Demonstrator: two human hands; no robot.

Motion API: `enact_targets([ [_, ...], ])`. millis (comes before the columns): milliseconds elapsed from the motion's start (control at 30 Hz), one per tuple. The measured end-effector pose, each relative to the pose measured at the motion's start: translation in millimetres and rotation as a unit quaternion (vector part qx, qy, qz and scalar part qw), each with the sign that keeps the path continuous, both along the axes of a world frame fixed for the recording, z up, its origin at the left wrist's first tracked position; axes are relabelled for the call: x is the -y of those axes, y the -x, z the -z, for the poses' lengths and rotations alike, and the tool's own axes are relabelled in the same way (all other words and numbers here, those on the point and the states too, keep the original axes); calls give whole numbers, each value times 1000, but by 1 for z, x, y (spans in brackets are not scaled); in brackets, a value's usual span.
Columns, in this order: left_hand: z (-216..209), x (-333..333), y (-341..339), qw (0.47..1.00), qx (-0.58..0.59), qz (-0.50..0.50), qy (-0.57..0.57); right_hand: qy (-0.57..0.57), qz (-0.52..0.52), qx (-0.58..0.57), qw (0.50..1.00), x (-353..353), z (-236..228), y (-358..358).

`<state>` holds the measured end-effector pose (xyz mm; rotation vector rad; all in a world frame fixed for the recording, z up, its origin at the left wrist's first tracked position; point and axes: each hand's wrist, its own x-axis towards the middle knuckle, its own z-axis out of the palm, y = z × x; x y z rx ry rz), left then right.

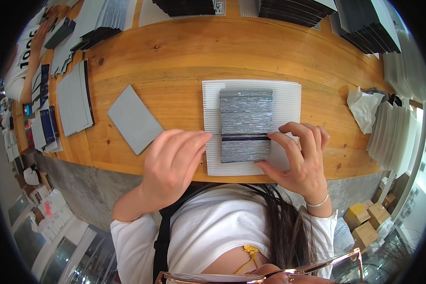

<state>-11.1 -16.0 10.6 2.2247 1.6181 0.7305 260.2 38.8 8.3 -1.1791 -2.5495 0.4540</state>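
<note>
In front of me, a stack of thin sheets with glittering silver-grey edges (246, 112) lies on a white ribbed plastic sheet (285, 90). A dark line crosses the stack and parts its larger far section from a smaller near one. My right hand (300, 161) grips the near section at its right side, thumb at the near corner and index finger at the dark line. Just left of the stack, my left hand (173, 161) is closed, its fingers drawn together; anything between the fingertips is hidden. Beyond it lies a flat grey panel (135, 119), tilted on the wooden table.
Grey panels (75, 99) lie in overlapping layers at the left. Dark-edged stacks (296, 12) line the far side. Crumpled white paper (364, 109) and upright translucent sheets (392, 137) are at the right. Another person's arm (35, 61) shows at the far left.
</note>
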Motion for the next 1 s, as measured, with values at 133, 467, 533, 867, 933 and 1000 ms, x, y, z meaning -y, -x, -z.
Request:
enact_targets([
  [133, 7, -8, -6, 999, 22, -24, -13, 1, 21, -25, 999, 5, 4, -1],
  [467, 5, -9, -18, 997, 73, 3, 7, -25, 57, -40, 997, 17, 12, 0],
  [533, 3, -6, -17, 999, 50, -10, -1, -36, 64, -40, 996, 19, 12, 0],
  [867, 24, 20, -33, 880, 447, 68, 148, -51, 92, -70, 992, 36, 21, 8],
  [933, 31, 23, -41, 864, 473, 66, 156, -48, 89, -71, 992, 38, 23, 10],
  [1000, 34, 23, -44, 851, 497, 66, 159, -46, 87, -72, 993, 40, 24, 10],
])
